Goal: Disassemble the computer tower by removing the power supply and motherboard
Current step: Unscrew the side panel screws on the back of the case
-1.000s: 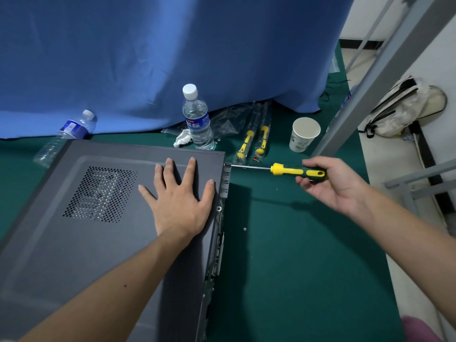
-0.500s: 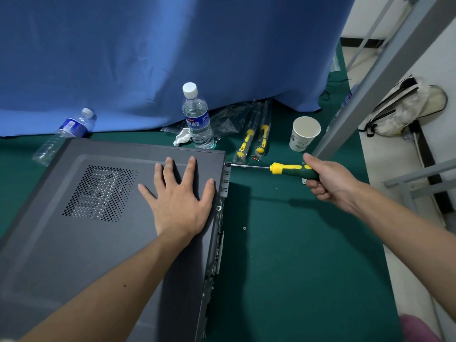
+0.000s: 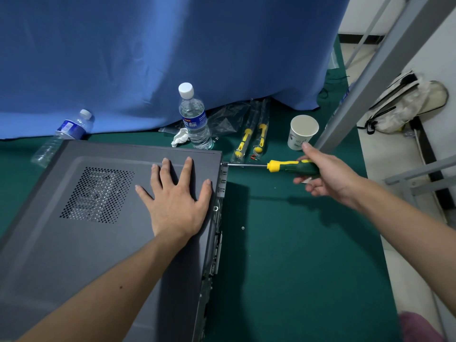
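A dark grey computer tower (image 3: 74, 238) lies on its side on the green table, its vented side panel facing up. My left hand (image 3: 176, 201) presses flat on that panel near its right edge, fingers spread. My right hand (image 3: 323, 174) holds the green and yellow handle of a screwdriver (image 3: 283, 165). The shaft runs level to the left and its tip meets the top corner of the tower's rear edge (image 3: 223, 178). The inside of the case is hidden.
Behind the tower stand an upright water bottle (image 3: 195, 119), a tipped bottle (image 3: 64, 134), a crumpled tissue (image 3: 180, 140), two bagged screwdrivers (image 3: 251, 139) and a paper cup (image 3: 302, 132). A small screw (image 3: 243, 227) lies on the green mat. A grey metal frame (image 3: 370, 77) rises at right.
My right hand has shifted its hold round the screwdriver handle, the thumb now lifted above it. The tip stays at the tower's rear corner. My left hand has not moved.
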A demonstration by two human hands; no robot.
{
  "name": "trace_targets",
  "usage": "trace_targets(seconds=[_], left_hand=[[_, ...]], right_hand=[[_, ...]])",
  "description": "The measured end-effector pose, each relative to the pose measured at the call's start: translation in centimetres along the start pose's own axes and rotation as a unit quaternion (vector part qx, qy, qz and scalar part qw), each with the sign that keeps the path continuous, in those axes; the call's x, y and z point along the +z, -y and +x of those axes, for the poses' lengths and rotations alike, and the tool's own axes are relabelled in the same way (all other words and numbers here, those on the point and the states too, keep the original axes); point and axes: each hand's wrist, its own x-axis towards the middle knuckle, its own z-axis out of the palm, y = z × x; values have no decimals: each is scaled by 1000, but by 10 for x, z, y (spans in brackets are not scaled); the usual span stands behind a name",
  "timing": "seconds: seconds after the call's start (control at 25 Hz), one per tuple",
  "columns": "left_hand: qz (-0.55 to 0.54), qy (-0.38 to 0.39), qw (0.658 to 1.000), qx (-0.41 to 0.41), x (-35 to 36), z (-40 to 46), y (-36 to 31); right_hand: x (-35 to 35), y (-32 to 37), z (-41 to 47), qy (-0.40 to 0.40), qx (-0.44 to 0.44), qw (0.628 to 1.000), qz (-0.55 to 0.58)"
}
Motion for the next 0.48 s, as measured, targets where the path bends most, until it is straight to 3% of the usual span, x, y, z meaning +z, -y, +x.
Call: trace_targets(seconds=[0.08, 0.2, 0.4, 0.48], left_hand=[[-4, 0, 1000, 1, 0, 0, 0], [-4, 0, 1000, -1, 0, 0, 0], [0, 3, 1000, -1, -1, 0, -1], [-2, 1, 1000, -1, -1, 0, -1]], right_hand=[[1, 0, 3, -25, 10, 994, -104], [-1, -5, 7, -52, -19, 990, -131], [-1, -14, 3, 26, -73, 992, 101], [4, -18, 3, 33, -88, 991, 100]])
